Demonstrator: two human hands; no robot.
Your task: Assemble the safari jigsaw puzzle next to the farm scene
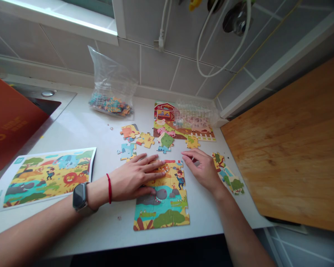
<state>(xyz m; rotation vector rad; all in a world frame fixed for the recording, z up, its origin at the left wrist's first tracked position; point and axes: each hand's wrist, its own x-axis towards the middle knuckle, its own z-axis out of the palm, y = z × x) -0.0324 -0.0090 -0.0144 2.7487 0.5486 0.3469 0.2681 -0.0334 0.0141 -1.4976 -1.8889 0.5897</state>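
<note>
The left hand lies palm down, fingers spread and pointing right. The left forearm reaches in from the near left, with a black smartwatch and a thin red cord around the wrist. The right hand sits just to its right, fingers loosely curved toward the far left, and the right forearm rises from the near right.

My left hand flat on animal puzzle; my right hand open just beside; farm puzzle behind.
</note>
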